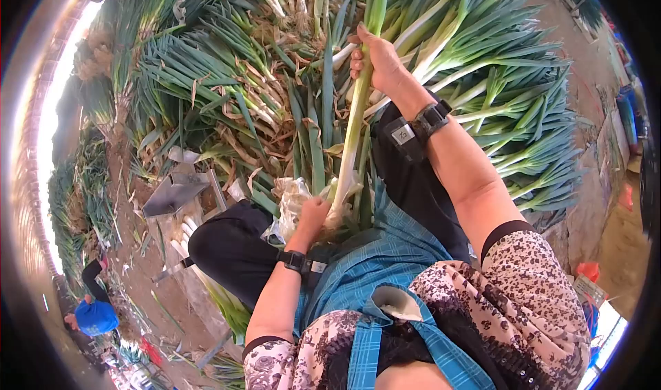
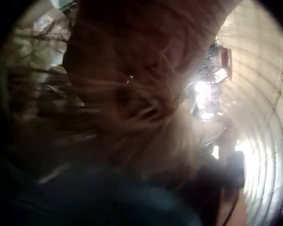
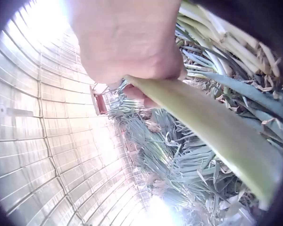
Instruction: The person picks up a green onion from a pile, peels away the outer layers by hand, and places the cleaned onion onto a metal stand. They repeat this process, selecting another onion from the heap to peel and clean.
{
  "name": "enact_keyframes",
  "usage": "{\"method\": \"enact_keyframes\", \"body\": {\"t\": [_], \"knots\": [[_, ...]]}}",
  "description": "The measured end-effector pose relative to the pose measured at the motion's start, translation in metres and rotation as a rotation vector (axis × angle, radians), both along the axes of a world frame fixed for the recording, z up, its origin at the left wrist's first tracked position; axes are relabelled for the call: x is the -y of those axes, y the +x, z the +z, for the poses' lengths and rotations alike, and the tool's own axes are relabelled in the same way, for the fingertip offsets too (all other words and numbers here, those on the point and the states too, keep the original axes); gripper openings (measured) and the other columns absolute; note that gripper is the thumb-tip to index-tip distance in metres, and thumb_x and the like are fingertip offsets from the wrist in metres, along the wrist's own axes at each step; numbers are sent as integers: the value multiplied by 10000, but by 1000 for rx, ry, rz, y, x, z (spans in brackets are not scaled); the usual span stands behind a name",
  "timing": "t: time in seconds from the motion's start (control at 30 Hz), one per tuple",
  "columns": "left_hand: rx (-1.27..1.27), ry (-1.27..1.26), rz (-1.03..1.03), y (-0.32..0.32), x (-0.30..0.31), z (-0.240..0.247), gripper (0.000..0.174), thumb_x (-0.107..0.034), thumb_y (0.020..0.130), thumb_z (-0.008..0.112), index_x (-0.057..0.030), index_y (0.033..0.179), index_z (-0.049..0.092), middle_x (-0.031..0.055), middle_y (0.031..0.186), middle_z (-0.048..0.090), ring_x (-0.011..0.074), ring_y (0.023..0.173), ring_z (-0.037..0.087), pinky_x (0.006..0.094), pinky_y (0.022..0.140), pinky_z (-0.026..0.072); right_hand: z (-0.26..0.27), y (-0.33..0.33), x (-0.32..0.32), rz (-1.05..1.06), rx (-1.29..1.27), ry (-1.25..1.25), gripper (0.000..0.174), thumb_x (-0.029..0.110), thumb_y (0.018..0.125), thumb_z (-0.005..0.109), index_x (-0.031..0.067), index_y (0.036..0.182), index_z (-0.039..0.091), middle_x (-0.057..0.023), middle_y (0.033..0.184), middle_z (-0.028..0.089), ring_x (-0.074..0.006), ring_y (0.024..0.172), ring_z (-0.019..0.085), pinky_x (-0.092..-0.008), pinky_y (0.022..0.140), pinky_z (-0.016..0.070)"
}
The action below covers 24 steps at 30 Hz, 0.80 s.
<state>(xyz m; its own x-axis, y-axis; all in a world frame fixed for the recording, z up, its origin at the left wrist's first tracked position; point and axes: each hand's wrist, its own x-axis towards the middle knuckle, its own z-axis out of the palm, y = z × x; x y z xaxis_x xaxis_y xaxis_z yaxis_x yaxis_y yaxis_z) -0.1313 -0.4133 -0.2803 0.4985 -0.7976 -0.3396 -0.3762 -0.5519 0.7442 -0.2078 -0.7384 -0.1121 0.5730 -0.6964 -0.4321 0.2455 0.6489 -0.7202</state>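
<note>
A long green onion (image 1: pixel 352 128) stands slanted in front of my body in the head view, green leaves up and white root end down by my lap. My right hand (image 1: pixel 382 63) grips it high on the stalk, with fingers wrapped round. In the right wrist view the pale green stalk (image 3: pixel 212 125) runs down and right from under the hand. My left hand (image 1: pixel 315 214) has curled fingers at the root end. The left wrist view is dark and blurred, with stringy roots (image 2: pixel 151 110) by that hand.
Trimmed green onions (image 1: pixel 516 114) are fanned out on the right. Untrimmed ones with dry leaves (image 1: pixel 227 87) heap up ahead and left. Crumpled plastic (image 1: pixel 292 201) lies beside my left hand, a metal piece (image 1: pixel 175 194) farther left. Another person in blue (image 1: pixel 96 316) is at lower left.
</note>
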Motion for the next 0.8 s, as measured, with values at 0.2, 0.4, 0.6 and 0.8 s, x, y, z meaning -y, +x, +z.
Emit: {"method": "enact_keyframes", "body": {"t": [0.2,0.4,0.6,0.8], "knots": [[428,-245,154,12,42,84,224,-168,795,670,1,941,659,160,917,658,283,708,616,349,642,486,-8,8,9,-107,-41,-78,293,330,936,576,65,984,463,-56,701,486,-183,568,499,-375,551,433],[-83,-438,117,-18,100,121,261,-104,820,708,37,1030,648,45,881,659,73,785,581,215,728,475,-12,16,6,-44,62,-103,242,255,930,589,45,986,482,-77,710,534,-195,578,538,-386,538,483],[-385,-306,116,-9,94,98,271,-91,857,673,33,1093,627,57,981,666,93,884,602,231,823,475,-7,13,8,-119,-19,-121,263,275,917,612,35,937,506,-80,715,531,-186,548,525,-365,489,473],[-1002,-321,-108,-10,82,122,424,-315,998,430,17,1248,513,125,1049,637,176,956,590,293,840,480,-15,1,26,-10,248,62,351,332,986,453,-16,1026,458,-28,728,432,-132,594,409,-277,534,366]]}}
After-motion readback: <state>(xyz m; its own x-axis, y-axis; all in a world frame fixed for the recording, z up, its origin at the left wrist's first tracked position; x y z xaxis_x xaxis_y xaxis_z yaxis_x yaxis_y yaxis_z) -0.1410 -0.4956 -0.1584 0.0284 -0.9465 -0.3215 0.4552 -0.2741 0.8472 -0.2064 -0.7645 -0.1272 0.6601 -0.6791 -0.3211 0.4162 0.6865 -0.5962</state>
